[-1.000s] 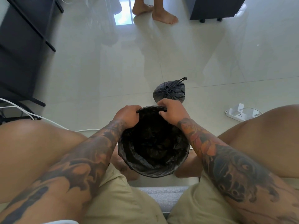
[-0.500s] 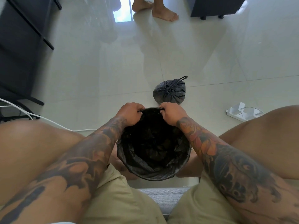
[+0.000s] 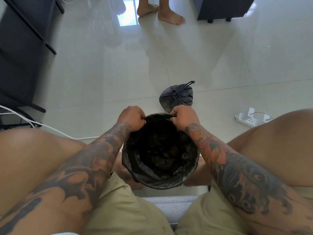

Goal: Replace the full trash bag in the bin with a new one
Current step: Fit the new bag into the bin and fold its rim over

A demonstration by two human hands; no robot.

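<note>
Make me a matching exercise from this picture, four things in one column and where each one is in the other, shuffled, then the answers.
1. tied trash bag
2. new bag
3. power strip
4. white cable

A. lining the bin between the knees
B. on the floor at the right
C. on the floor just beyond the bin
D. running across the floor at the left

Pairs: 1-C, 2-A, 3-B, 4-D

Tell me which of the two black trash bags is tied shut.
The tied trash bag on the floor beyond the bin, knotted at its top. The other, the new liner, sits open in the bin, both hands gripping its far edge.
</note>
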